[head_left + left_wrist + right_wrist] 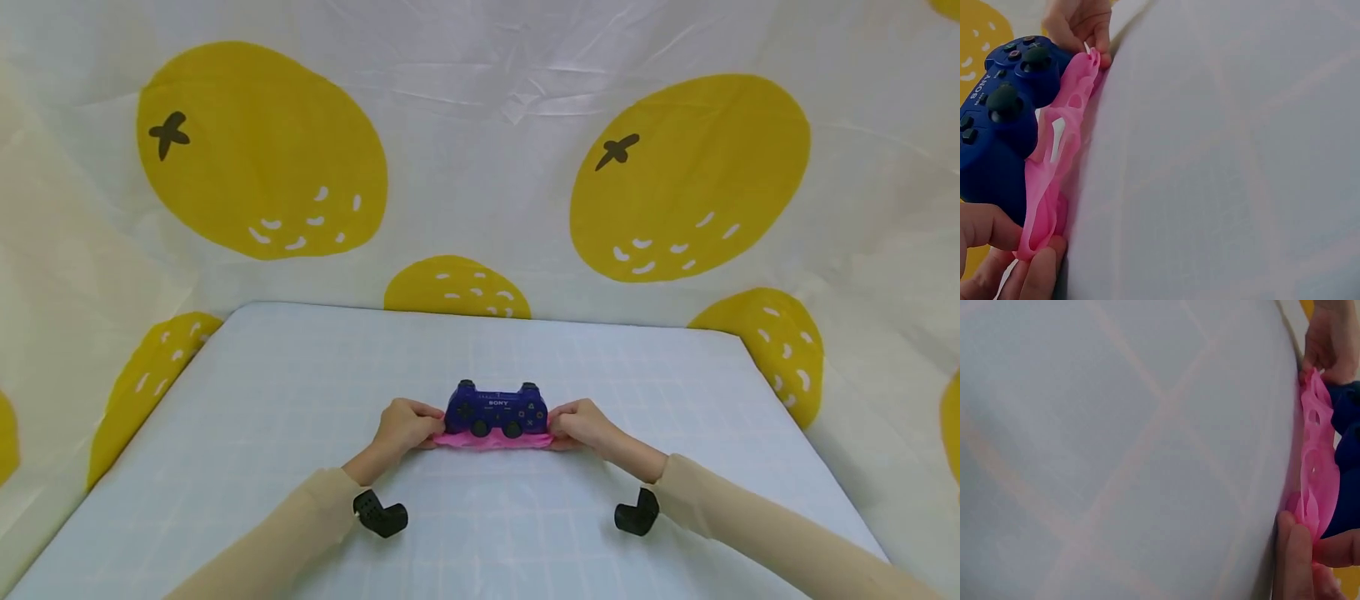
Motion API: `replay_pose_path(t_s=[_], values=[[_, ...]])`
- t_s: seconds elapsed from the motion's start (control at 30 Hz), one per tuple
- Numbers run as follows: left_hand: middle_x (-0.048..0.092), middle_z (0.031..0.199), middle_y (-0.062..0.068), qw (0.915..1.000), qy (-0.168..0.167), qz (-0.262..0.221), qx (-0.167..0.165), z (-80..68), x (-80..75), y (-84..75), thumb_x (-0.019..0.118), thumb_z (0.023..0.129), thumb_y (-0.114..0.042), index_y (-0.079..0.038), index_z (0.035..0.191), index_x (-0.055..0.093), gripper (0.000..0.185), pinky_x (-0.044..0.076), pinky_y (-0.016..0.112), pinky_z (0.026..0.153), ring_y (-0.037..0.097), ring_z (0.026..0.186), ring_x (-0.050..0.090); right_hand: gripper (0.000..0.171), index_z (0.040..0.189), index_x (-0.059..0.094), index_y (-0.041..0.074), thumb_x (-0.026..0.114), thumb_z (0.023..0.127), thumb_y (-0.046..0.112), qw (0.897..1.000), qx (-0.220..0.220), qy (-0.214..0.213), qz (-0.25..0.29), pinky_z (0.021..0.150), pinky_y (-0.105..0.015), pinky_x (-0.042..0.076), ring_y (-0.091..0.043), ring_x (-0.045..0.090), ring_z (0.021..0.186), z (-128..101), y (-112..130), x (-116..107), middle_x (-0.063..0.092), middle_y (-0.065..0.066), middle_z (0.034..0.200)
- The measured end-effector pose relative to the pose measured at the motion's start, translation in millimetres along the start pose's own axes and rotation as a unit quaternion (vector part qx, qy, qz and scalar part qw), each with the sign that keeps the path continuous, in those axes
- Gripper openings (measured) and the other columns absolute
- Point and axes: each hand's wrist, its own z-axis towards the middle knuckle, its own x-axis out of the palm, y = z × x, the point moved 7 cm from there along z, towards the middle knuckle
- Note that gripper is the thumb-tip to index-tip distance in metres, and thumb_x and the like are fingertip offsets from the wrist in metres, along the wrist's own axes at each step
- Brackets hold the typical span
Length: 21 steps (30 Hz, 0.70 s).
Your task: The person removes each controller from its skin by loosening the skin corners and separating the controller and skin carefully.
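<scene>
A dark blue game controller (pixel 497 412) with black thumbsticks sits at the middle of the table, its face and SONY lettering toward me. Along its near side stretches a soft pink silicone sleeve (pixel 492 442) with cut-out holes, seen closer in the left wrist view as a thin sleeve (pixel 1054 156). My left hand (pixel 402 427) pinches the sleeve's left end between thumb and fingers. At the other end, my right hand (pixel 588 425) pinches it the same way. In the right wrist view the right fingers (pixel 1297 562) press against the pink edge. The controller's back is hidden.
The table (pixel 225 467) has a pale checked cloth. Behind and beside it hangs a white sheet (pixel 480 167) printed with big yellow fruit. A black camera (pixel 380 513) is on the left wrist, another camera (pixel 637 512) on the right.
</scene>
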Motion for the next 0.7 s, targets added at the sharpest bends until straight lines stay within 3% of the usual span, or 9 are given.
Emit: replay_pose_path(t_s=[0.13,0.27,0.53,0.7], values=[[0.067,0.069,0.004,0.9997,0.012,0.022,0.003,0.5,2.6,1.3,0.072,0.075,-0.005,-0.001,0.092,0.073,0.017,0.050,0.021,0.048,0.008,0.050,0.057,0.030,0.104,0.054,-0.013,0.056,0.075,-0.005,1.000,0.007,0.019,0.006,0.062,-0.027,0.057,-0.013,0.064,0.064,4.1,-5.1,2.4,0.061,-0.011,0.085],[0.062,0.059,0.002,0.9990,0.036,0.028,0.003,1.6,5.8,3.7,0.071,0.077,-0.006,-0.003,0.093,0.071,0.016,0.046,0.020,0.045,0.009,0.047,0.055,0.034,0.108,0.045,-0.007,0.061,0.078,-0.008,0.999,0.025,0.018,-0.016,0.058,-0.024,0.055,-0.014,0.066,0.058,7.5,-12.8,-0.4,0.058,-0.011,0.077],[0.064,0.061,0.004,0.9968,0.065,0.045,-0.002,1.9,3.8,4.3,0.071,0.077,-0.003,-0.001,0.093,0.069,0.016,0.048,0.020,0.046,0.009,0.047,0.056,0.031,0.106,0.050,-0.005,0.064,0.079,-0.008,0.997,0.002,0.042,-0.059,0.055,-0.024,0.055,-0.014,0.067,0.058,9.7,-14.9,-1.5,0.055,-0.008,0.069],[0.066,0.068,0.003,0.9958,0.055,0.062,0.038,5.1,0.3,-2.1,0.072,0.075,-0.003,-0.003,0.093,0.069,0.018,0.047,0.022,0.048,0.011,0.051,0.057,0.029,0.105,0.051,-0.005,0.062,0.078,-0.009,0.996,-0.032,0.045,-0.069,0.055,-0.027,0.056,-0.015,0.067,0.059,11.6,-9.2,-1.3,0.056,-0.009,0.072]])
